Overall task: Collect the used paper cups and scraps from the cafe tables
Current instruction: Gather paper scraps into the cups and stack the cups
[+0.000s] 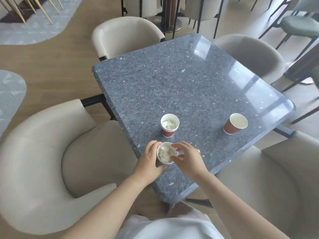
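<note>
Three red paper cups with white insides are on the grey speckled table [181, 80]. My left hand [148, 161] is wrapped around the nearest cup [166, 153], which holds crumpled white paper scraps. My right hand [187, 156] hovers at that cup's rim, fingers curled and pinched over the scraps; whether it grips one I cannot tell. Just beyond stands a stack of cups [169, 125] with a white scrap in the top one. An empty cup [235, 123] sits to the right, near the table's right edge.
Beige upholstered chairs surround the table: one at near left [57, 161], one at near right [276, 178], one at far left [124, 34], one at far right [250, 54]. Further chairs and table legs stand behind on the wooden floor.
</note>
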The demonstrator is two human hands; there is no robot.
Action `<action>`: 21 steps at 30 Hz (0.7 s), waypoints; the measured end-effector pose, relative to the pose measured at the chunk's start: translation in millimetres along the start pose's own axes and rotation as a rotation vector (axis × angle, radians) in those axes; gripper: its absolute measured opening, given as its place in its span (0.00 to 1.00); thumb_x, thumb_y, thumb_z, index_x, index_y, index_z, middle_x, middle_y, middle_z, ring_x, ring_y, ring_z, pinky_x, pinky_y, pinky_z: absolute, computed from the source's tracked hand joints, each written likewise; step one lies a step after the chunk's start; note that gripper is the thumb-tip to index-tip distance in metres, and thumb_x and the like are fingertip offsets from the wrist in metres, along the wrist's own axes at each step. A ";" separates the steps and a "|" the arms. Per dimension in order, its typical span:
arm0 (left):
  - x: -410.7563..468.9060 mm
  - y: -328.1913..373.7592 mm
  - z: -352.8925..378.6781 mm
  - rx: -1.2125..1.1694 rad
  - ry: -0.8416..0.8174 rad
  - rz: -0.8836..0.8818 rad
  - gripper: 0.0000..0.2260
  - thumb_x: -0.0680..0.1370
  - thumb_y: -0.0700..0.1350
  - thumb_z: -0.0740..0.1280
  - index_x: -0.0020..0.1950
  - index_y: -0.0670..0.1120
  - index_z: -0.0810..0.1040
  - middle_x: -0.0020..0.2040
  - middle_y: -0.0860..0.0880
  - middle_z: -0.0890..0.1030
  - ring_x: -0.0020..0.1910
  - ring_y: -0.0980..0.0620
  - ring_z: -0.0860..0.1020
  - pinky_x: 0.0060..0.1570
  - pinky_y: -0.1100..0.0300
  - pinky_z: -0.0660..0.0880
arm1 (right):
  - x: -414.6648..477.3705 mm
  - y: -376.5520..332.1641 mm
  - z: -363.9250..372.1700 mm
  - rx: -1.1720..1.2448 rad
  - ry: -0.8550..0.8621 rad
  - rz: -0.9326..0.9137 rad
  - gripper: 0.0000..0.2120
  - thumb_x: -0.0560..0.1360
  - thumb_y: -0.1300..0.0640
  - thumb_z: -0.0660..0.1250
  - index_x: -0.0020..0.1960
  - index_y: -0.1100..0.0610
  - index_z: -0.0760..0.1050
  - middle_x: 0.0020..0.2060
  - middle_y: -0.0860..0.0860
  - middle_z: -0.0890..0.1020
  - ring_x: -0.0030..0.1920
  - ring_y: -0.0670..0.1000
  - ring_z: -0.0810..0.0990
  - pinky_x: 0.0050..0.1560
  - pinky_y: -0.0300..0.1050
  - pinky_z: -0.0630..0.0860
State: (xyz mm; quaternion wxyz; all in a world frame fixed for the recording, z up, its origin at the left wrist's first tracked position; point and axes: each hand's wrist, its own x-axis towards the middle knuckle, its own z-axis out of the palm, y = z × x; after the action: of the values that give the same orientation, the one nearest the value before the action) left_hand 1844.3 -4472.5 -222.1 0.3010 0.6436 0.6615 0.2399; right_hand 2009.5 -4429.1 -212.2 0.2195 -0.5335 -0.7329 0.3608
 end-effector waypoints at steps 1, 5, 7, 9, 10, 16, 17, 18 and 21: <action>1.1 0.3 -0.5 0.021 -0.006 0.007 0.33 0.67 0.46 0.74 0.67 0.45 0.64 0.68 0.48 0.65 0.65 0.49 0.68 0.59 0.66 0.62 | -2.5 1.9 -0.7 -0.007 0.004 -0.010 0.16 0.69 0.61 0.72 0.57 0.56 0.76 0.52 0.50 0.78 0.48 0.45 0.77 0.47 0.35 0.78; 7.4 3.6 1.0 0.095 -0.068 0.027 0.31 0.69 0.48 0.73 0.68 0.49 0.63 0.72 0.49 0.60 0.69 0.49 0.64 0.63 0.58 0.64 | -8.0 13.1 -6.7 -0.040 0.032 -0.009 0.15 0.71 0.62 0.70 0.56 0.55 0.77 0.51 0.48 0.78 0.46 0.44 0.76 0.44 0.28 0.74; 11.1 6.1 3.0 0.130 -0.107 0.035 0.33 0.69 0.48 0.73 0.70 0.51 0.61 0.73 0.52 0.58 0.70 0.50 0.63 0.64 0.57 0.64 | -8.7 21.2 -12.1 -0.046 0.043 0.018 0.14 0.71 0.62 0.70 0.56 0.55 0.77 0.51 0.47 0.77 0.46 0.43 0.75 0.44 0.28 0.73; 15.8 9.4 6.1 0.172 -0.150 0.039 0.36 0.69 0.47 0.73 0.72 0.51 0.58 0.74 0.52 0.57 0.71 0.50 0.61 0.67 0.57 0.62 | -8.6 30.6 -18.5 -0.049 0.050 0.042 0.14 0.71 0.62 0.70 0.56 0.54 0.77 0.50 0.46 0.76 0.46 0.43 0.75 0.44 0.28 0.72; 18.5 12.0 8.0 0.189 -0.165 0.037 0.37 0.70 0.47 0.73 0.73 0.50 0.57 0.75 0.52 0.57 0.71 0.50 0.61 0.68 0.58 0.60 | -8.5 35.7 -22.1 -0.054 0.053 0.050 0.14 0.71 0.62 0.70 0.56 0.53 0.77 0.50 0.46 0.76 0.46 0.43 0.75 0.44 0.28 0.72; 33.8 31.8 26.4 0.185 -0.160 0.051 0.34 0.70 0.49 0.72 0.72 0.50 0.59 0.72 0.54 0.62 0.70 0.50 0.63 0.67 0.59 0.61 | -2.3 68.3 -40.2 -0.035 0.089 0.152 0.13 0.70 0.61 0.71 0.54 0.53 0.77 0.50 0.48 0.79 0.46 0.46 0.78 0.47 0.43 0.79; 36.8 35.0 29.5 0.177 -0.153 0.052 0.34 0.70 0.49 0.72 0.72 0.50 0.60 0.72 0.54 0.63 0.69 0.50 0.64 0.68 0.58 0.61 | 0.0 73.9 -42.5 -0.038 0.089 0.159 0.13 0.70 0.61 0.71 0.53 0.53 0.78 0.49 0.48 0.79 0.45 0.46 0.77 0.47 0.42 0.79; 40.1 37.8 32.2 0.172 -0.143 0.051 0.34 0.69 0.49 0.73 0.71 0.50 0.61 0.72 0.54 0.64 0.69 0.51 0.64 0.68 0.58 0.62 | 2.6 79.7 -44.5 -0.042 0.085 0.168 0.13 0.70 0.61 0.71 0.53 0.53 0.78 0.49 0.49 0.79 0.45 0.46 0.77 0.47 0.42 0.78; 49.5 44.3 38.5 0.157 -0.120 0.035 0.33 0.68 0.49 0.75 0.69 0.50 0.64 0.70 0.54 0.66 0.68 0.52 0.66 0.66 0.59 0.63 | 11.9 96.7 -48.7 -0.063 0.051 0.215 0.13 0.70 0.60 0.71 0.55 0.54 0.77 0.50 0.50 0.79 0.45 0.48 0.77 0.48 0.46 0.78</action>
State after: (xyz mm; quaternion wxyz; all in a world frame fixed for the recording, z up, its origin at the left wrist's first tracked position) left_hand 1903.3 -4423.3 -222.4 0.2847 0.6898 0.6478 0.1534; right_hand 2100.2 -4387.1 -255.5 0.1810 -0.6246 -0.6767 0.3453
